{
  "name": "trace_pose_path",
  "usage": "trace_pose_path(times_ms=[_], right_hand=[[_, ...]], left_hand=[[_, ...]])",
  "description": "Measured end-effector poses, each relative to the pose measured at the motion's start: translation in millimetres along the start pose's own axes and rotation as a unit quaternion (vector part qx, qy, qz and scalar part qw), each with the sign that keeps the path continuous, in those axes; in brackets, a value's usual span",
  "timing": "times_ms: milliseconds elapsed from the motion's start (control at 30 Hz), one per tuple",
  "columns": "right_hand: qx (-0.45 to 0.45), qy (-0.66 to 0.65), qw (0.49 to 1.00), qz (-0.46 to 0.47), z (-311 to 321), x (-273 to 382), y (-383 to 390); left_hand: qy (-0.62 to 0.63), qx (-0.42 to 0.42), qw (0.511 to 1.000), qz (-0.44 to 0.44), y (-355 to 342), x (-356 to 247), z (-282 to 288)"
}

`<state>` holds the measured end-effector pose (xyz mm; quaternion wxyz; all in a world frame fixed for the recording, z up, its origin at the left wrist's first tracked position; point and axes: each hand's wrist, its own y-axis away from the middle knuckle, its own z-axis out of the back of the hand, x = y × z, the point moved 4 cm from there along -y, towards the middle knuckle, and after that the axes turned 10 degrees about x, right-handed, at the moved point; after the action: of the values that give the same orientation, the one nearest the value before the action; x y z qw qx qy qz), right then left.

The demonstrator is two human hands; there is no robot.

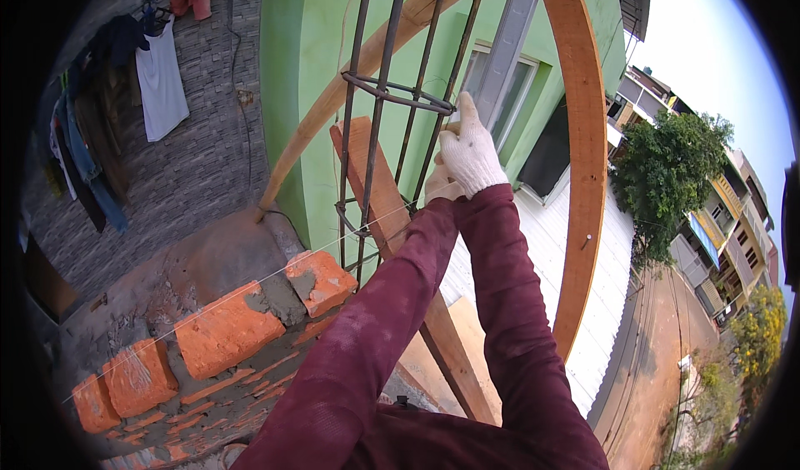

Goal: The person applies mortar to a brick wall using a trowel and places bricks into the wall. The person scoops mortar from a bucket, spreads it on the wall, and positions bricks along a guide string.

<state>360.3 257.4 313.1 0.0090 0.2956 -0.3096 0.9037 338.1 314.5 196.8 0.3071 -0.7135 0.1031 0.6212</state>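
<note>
Both my hands wear white knit gloves and meet beside an upright cage of dark steel rebar (385,53). My right hand (473,153) is the upper one, its index finger stretched up along the nearest bar by a bent steel tie (400,91). Its other fingers are curled; what they hold is hidden. Just below and partly behind it, my left hand (442,185) is closed close to the same bar, with its grip hidden. A thin white string (250,291) runs from the lower left over the bricks up toward my left hand.
Orange bricks (229,328) in grey mortar top a wall at lower left. A wooden plank (375,195) slants behind the rebar; a curved-looking board (583,178) with a nail stands right. A wooden pole (312,124) crosses behind. Beyond are a green wall (287,70) and hanging clothes (162,82).
</note>
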Motion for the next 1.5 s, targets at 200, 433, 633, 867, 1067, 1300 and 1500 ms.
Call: trace_pose_path(times_ms=[200, 433, 633, 867, 1067, 1300, 1500], right_hand=[[-0.087, -0.221, 0.971, 0.004, 7, -8, 41], [-0.079, -0.324, 0.943, -0.017, 37, -40, 84], [-0.147, -0.458, 0.876, -0.022, 36, -98, 75], [-0.049, -0.647, 0.755, -0.089, 9, -155, -6], [0.245, -0.402, 0.881, -0.052, -19, -143, -73], [0.422, -0.242, 0.871, 0.069, -16, -94, -97], [0.413, -0.210, 0.876, 0.132, -7, -89, -109]], left_hand=[[0.140, 0.027, 0.989, -0.034, 4, 8, -11], [0.213, -0.040, 0.974, -0.060, 4, 12, -16], [0.105, -0.060, 0.991, -0.059, 14, -2, -10], [0.046, -0.070, 0.995, -0.058, 14, -5, -6], [0.087, -0.019, 0.995, -0.050, 15, -7, -8], [0.069, -0.057, 0.994, -0.057, 18, -12, -11], [0.050, -0.021, 0.997, -0.051, 17, -24, -9]])
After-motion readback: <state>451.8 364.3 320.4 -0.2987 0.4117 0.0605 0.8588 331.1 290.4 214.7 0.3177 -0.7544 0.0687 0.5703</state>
